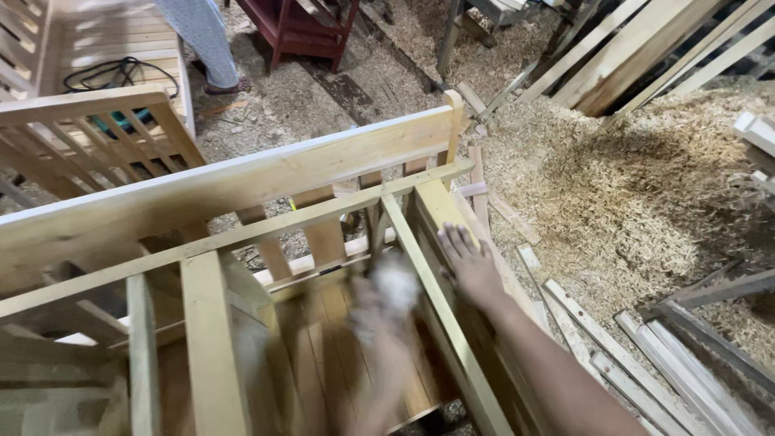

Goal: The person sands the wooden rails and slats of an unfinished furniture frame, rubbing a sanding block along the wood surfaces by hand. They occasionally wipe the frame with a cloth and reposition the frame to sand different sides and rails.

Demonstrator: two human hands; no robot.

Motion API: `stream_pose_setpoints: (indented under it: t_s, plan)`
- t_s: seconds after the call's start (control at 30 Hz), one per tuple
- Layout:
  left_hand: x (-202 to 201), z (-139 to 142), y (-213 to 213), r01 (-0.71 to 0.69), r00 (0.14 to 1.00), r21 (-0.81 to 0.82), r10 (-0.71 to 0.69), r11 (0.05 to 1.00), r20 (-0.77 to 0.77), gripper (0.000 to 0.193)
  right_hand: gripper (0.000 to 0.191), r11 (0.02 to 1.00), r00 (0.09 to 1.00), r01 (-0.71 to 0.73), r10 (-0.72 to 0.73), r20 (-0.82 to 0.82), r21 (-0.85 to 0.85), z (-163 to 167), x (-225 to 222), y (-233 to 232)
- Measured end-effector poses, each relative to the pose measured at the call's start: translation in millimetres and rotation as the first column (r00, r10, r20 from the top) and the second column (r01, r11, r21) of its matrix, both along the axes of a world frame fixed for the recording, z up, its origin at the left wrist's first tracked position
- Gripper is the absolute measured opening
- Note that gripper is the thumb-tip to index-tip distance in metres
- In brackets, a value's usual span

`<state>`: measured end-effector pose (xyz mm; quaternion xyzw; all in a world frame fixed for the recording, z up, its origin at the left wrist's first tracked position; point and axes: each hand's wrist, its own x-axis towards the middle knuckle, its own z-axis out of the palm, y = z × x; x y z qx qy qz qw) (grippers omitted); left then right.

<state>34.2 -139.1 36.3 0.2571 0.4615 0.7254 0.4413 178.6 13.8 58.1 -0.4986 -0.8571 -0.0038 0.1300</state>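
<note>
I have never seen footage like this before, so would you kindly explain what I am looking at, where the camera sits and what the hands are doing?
There is no machine here: a person works with bare hands, and the one picture comes from a camera on that person's head, looking down. In front stands an unfinished wooden frame of pale rails and slats, like furniture in the making. The right hand lies flat and open on the frame's right rail. The left hand is a blur of motion inside the frame; it seems to hold something pale, perhaps a cloth, but the blur hides what it is. The floor is covered with wood shavings, and loose planks lie about. Another person's leg shows at the top left.
</note>
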Motion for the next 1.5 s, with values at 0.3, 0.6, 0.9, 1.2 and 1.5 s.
stream_pose_setpoints:
  t_s: [0.3,0.6,0.9,1.2,1.5]
  plan:
    - [-8,-42,197,-0.177,0.493,-0.203,-0.092,0.963,-0.865,0.072,0.044,0.974,0.839,0.027,-0.144,-0.525,-0.225,-16,14,-15]
    - [27,-55,98,-0.088,0.477,-0.302,-0.226,0.949,-0.849,0.087,0.042,0.978,0.844,0.013,-0.122,-0.522,-0.208,-6,3,-23]
    - [-16,-60,171,-0.17,0.469,-0.245,-0.141,0.954,-0.872,0.084,0.04,0.981,0.799,-0.014,-0.107,-0.592,-0.195,-12,3,-18]
    - [-23,-31,184,-0.177,0.403,-0.361,-0.267,0.916,-0.875,0.076,0.042,0.98,0.835,0.002,-0.11,-0.54,-0.197,-20,3,-2]
    - [39,-26,100,-0.151,0.473,-0.371,-0.263,0.916,-0.841,0.091,0.047,0.977,0.773,-0.024,-0.115,-0.624,-0.21,-49,9,25]
